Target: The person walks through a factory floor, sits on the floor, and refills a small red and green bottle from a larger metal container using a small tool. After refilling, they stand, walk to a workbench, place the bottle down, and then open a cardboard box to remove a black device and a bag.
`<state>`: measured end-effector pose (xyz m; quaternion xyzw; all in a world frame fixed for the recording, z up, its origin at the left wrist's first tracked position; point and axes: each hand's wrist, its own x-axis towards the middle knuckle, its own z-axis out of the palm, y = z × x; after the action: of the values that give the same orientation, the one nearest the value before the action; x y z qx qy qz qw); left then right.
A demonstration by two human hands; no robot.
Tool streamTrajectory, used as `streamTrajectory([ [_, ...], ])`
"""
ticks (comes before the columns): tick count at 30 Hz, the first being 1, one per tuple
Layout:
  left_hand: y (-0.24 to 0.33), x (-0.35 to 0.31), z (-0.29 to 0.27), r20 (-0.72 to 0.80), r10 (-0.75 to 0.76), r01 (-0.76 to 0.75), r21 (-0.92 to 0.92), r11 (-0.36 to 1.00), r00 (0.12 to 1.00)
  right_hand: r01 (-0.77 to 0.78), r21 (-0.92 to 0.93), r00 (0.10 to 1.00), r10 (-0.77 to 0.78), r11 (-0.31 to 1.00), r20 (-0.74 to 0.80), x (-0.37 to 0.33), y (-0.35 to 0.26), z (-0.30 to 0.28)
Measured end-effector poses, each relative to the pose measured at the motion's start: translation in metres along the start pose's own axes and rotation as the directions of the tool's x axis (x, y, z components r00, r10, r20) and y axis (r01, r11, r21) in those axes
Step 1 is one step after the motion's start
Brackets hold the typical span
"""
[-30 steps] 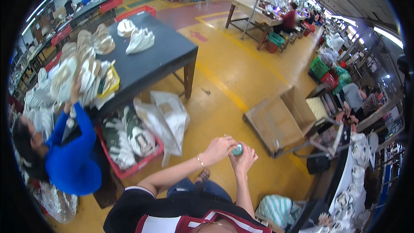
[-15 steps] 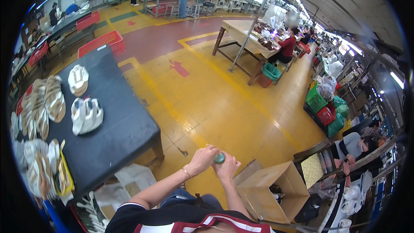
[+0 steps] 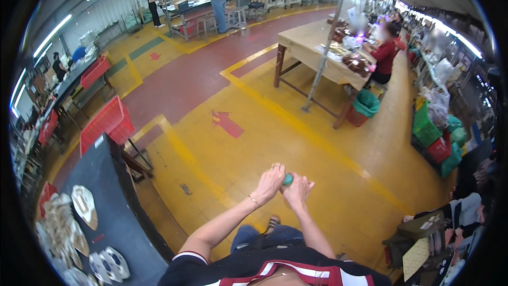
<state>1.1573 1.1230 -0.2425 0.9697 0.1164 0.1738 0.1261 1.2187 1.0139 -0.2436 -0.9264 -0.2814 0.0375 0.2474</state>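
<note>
- I see my left hand (image 3: 271, 178) and right hand (image 3: 297, 189) pressed together in front of me, both clamped on a small green object (image 3: 288, 179) that peeks out between them.
- Left of the hands stands a dark table (image 3: 114, 206) bearing pale shoe pieces (image 3: 84, 206); a red basket (image 3: 107, 123) sits beyond its far end.
- Half a second ago the table lay further left, and a cardboard box showed below the hands; it is gone now.
- Yellow floor (image 3: 328, 180) lies under the hands; a wooden workbench (image 3: 312, 47) stands well beyond them.
</note>
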Motion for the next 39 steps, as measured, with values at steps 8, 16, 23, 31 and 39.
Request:
streamTrajectory([
  [8, -0.236, 0.214, 0.004, -0.122, -0.380, 0.344, -0.241, 0.907, 0.917, 0.298, 0.073, 0.953, -0.301, 0.952, 0.027, 0.306, -0.115, 0.100],
  [16, -0.457, 0.476, -0.006, -0.004, -0.267, 0.219, -0.561, 0.798, 0.964, 0.286, 0.101, 0.957, -0.277, 0.953, -0.091, 0.622, -0.214, 0.159],
  [23, -0.631, 0.718, 0.003, 0.209, -0.197, 0.274, -0.871, 0.407, 0.958, 0.398, 0.223, 0.905, -0.341, 0.890, -0.255, 0.912, -0.271, 0.202],
  [31, -0.822, 0.983, 0.002, 0.113, -0.207, 0.214, -0.793, 0.570, 0.972, 0.542, 0.260, 0.840, -0.502, 0.799, -0.205, 1.235, -0.345, 0.240],
  [39, -1.048, 1.239, 0.073, 0.341, -0.134, 0.363, -0.905, 0.222, 0.931, 0.614, 0.168, 0.788, -0.610, 0.771, -0.080, 1.545, -0.390, 0.332],
])
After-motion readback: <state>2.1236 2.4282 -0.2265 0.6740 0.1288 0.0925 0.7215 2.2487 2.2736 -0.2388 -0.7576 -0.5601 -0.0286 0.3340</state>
